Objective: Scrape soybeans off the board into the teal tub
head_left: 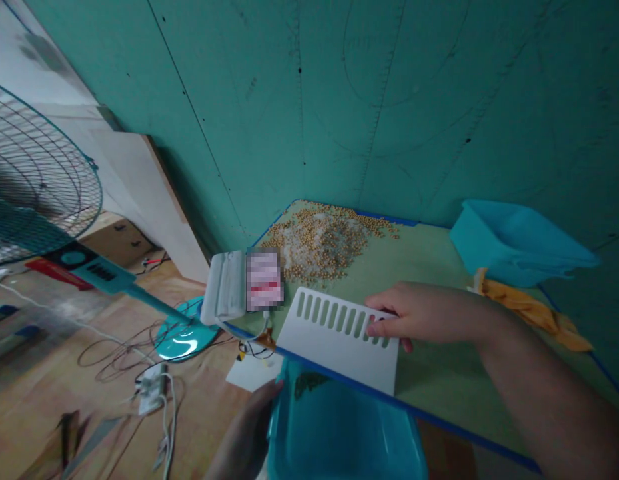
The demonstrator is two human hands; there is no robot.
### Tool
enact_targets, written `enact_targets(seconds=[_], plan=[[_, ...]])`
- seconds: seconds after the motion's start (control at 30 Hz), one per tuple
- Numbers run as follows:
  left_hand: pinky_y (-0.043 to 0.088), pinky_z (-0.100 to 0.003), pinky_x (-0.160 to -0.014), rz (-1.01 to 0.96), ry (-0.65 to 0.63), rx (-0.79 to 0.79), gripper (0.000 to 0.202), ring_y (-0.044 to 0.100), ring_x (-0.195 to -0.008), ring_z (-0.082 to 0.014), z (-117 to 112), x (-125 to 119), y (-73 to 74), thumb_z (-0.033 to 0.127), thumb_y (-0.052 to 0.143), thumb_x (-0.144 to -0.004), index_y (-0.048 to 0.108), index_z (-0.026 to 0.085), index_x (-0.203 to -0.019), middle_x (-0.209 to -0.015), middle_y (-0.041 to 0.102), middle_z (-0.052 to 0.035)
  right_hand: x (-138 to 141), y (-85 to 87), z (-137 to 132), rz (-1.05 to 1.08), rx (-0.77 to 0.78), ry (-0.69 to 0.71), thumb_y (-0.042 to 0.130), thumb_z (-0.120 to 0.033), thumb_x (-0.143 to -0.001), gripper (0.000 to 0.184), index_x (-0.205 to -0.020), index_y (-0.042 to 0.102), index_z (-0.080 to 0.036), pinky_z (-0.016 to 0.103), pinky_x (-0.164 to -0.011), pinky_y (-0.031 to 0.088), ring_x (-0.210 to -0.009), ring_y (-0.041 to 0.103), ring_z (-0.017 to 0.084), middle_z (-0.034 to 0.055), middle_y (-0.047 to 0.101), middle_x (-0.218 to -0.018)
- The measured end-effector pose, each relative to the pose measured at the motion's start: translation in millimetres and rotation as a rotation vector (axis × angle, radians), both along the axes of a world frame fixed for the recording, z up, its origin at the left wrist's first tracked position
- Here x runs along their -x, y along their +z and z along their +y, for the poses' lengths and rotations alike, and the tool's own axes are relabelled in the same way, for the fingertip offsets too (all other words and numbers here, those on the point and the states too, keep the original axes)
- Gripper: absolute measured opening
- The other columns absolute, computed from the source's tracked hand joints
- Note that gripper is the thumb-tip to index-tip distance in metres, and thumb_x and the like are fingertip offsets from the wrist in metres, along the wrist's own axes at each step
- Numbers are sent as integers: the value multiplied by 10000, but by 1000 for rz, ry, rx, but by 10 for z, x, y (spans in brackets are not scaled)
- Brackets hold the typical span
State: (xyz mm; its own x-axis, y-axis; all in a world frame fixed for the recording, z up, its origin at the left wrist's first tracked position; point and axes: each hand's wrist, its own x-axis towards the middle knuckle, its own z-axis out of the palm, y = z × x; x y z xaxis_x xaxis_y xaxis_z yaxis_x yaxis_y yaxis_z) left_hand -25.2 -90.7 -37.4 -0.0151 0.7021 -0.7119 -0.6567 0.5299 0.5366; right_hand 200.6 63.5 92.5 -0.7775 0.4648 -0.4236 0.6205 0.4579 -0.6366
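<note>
My right hand [406, 312] grips a white slotted plastic panel [334, 345] at its right end, with fingers through and around the slots. The panel lies at the front edge of the pale green tabletop [412, 257]. Below that edge is a turquoise plastic bin [282, 433]. My left hand [249, 430] holds the bin by its left rim, though most of the fingers are hidden behind its wall. Dark bits cling inside the bin near the top. Farther back, a heap of yellow-brown beans mixed with whitish grains [322, 243] spreads over the table.
A second turquoise bin [519, 233] stands at the back right, beside an orange cloth [534, 313]. A grey-white device [224, 287] with a cable sits at the table's left corner. On the left are a standing fan [104, 273], a power strip [152, 387] and loose cords. A green wall [339, 100] rises behind.
</note>
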Motion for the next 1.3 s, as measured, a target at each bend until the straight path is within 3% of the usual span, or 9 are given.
enact_targets(seconds=[0.17, 0.27, 0.33, 0.47, 0.67, 0.77, 0.87, 0.93, 1.3], plan=[[539, -305, -682, -64, 54, 36, 103, 658, -807, -238, 8, 5, -60, 197, 599, -693, 683, 162, -742, -717, 735, -9, -140, 128, -17, 77, -68, -75, 439, -408, -796, 267, -770, 566, -174, 203, -470, 368, -548, 555, 115, 1, 596, -640], [549, -277, -603, -30, 52, 62, 60, 670, -746, -234, 39, -33, -15, 210, 632, -662, 677, 170, -667, -670, 735, -2, -372, 200, 101, 164, -70, -265, 452, -442, -779, 283, -811, 570, -187, 207, -461, 375, -544, 531, 107, -2, 587, -679], [547, -311, -657, -50, 4, 81, 131, 660, -801, -262, 72, -62, 4, 232, 627, -666, 681, 156, -759, -712, 740, -28, -581, 202, 244, 191, -74, -411, 492, -435, -752, 279, -870, 562, -193, 209, -432, 361, -484, 477, 84, -7, 580, -716], [518, -393, -761, -90, -31, 121, 353, 615, -915, -312, 138, -115, -17, 274, 618, -665, 630, 124, -985, -832, 732, -76, -1017, 86, 566, 211, -87, -614, 503, -422, -738, 288, -884, 564, -182, 227, -449, 363, -522, 485, 101, 30, 605, -778], [497, -426, -784, 6, -26, 160, 433, 615, -901, -330, 142, -163, -66, 258, 624, -655, 593, 123, -1066, -839, 730, -80, -1384, -108, 760, 207, -50, -847, 503, -395, -737, 249, -871, 567, -195, 257, -490, 404, -638, 561, 158, 75, 642, -860], [531, -372, -704, -65, -39, 138, 318, 644, -848, -297, 120, -164, -13, 249, 606, -685, 641, 124, -975, -768, 738, -73, -1436, -186, 794, 187, 2, -879, 508, -364, -732, 207, -836, 572, -196, 264, -491, 414, -610, 562, 157, 76, 648, -821], [541, -264, -540, -100, 4, 104, 87, 677, -679, -233, 110, -163, 57, 226, 627, -668, 693, 172, -685, -611, 730, -18, -1443, -281, 854, 131, 44, -876, 500, -363, -728, 191, -809, 575, -207, 260, -459, 401, -562, 551, 152, 69, 649, -763], [529, -230, -493, -98, 34, 94, 120, 669, -586, -196, 107, -165, 69, 214, 636, -657, 663, 190, -542, -568, 721, 6, -1427, -335, 890, 101, 50, -866, 495, -362, -727, 181, -778, 573, -208, 259, -444, 392, -542, 542, 151, 70, 643, -732], [545, -395, -587, 72, -50, 196, 286, 672, -644, -297, 127, -229, 79, 162, 612, -641, 645, 102, -919, -622, 727, -74, -1253, -349, 850, 55, 120, -801, 495, -353, -729, 196, -831, 563, -200, 233, -433, 354, -481, 473, 106, 52, 618, -729]])
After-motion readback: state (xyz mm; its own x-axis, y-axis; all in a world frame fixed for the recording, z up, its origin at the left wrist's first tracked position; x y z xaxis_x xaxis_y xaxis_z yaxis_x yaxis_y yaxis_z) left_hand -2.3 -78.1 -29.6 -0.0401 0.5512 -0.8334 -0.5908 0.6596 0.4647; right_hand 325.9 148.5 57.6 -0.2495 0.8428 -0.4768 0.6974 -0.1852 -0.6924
